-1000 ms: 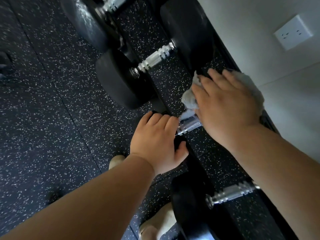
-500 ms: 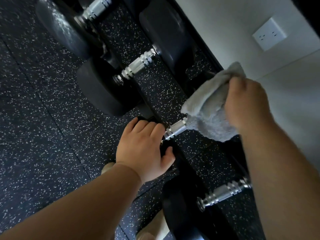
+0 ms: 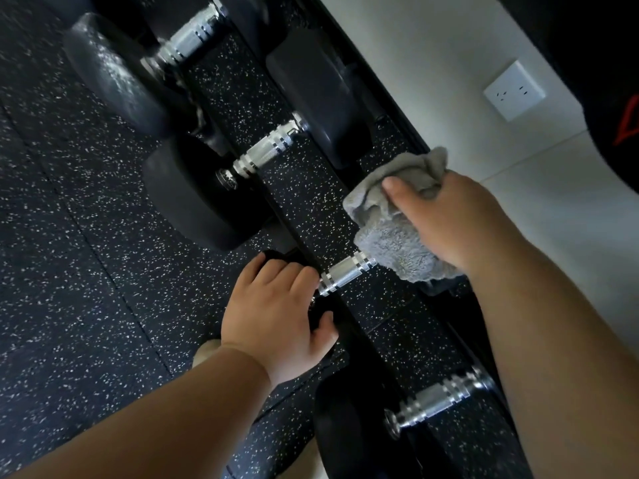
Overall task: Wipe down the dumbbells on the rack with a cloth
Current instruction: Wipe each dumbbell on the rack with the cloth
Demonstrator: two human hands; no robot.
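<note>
Your right hand (image 3: 460, 223) still squeezes the grey cloth (image 3: 390, 243), thumb now on top, at 2 o'clock from your left hand (image 3: 276, 316), still curled round the dumbbell (image 3: 345, 273) end.

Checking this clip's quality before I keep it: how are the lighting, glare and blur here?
Head view: dim overall, black dumbbell ends lose detail in shadow; the wall is brightest; metal handles show bright glints; the far dumbbell is blurred; the cloth and right hand look fairly sharp.
</note>
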